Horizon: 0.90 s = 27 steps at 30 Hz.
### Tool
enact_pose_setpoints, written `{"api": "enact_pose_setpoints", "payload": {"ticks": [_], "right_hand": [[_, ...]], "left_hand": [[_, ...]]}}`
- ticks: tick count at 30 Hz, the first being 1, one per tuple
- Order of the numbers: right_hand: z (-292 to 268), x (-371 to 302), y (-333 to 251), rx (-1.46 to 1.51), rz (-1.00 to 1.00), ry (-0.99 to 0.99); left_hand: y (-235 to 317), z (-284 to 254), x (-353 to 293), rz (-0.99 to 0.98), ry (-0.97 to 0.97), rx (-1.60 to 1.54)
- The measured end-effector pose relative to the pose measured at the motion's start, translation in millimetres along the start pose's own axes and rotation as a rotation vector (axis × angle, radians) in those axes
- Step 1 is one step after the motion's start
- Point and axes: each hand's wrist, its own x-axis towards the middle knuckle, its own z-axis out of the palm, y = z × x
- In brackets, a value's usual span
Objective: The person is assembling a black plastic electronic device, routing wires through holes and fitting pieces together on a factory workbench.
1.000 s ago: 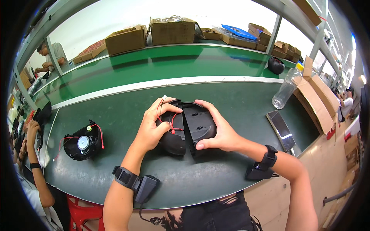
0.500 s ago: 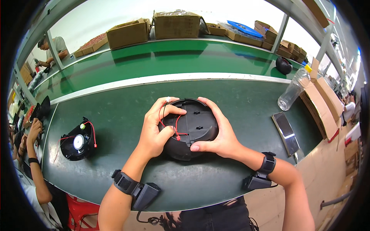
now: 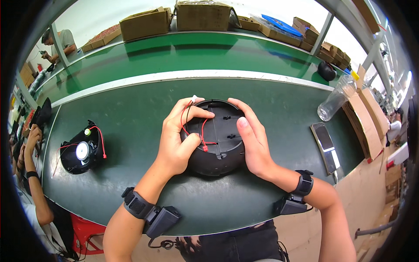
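A round black plastic housing (image 3: 217,165) is held between both hands above the near half of the bench, its flat inner face with small clips turned up. My left hand (image 3: 174,139) grips its left side, with index finger and thumb over the inner face. Around those fingers run thin red and black wires (image 3: 203,130), ending in a red plug (image 3: 205,148) near the front rim and a white plug (image 3: 194,99) by the far left rim. My right hand (image 3: 256,150) is pressed round the right side, thumb at the rim. The housing hides some fingertips.
On the bench's left lies a black shell (image 3: 74,163) with a small speaker and wires. At right are a phone (image 3: 325,146), a clear bottle (image 3: 334,105) and an open carton (image 3: 364,126). A green belt (image 3: 183,56) runs behind; co-workers sit at left.
My right thumb has moved from the front of the housing up to its right rim. The front edge shows more, and a gap seen there before has closed. My left hand keeps its grip.
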Motion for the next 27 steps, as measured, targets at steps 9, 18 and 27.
{"api": "enact_pose_setpoints", "payload": {"ticks": [9, 18, 27], "right_hand": [[-4.3, 2.3, -1.8, -0.031, 0.031, -0.027], [-6.9, 2.5, 1.7, -0.114, -0.045, -0.018], [-9.9, 1.7, 3.0, -0.153, -0.12, -0.007]], "left_hand": [[-3.7, -0.3, -1.2, 0.009, 0.04, -0.075], [1.3, 2.3, -2.6, 0.006, 0.06, -0.054], [5.7, 8.1, -5.7, 0.012, 0.093, -0.097]]}}
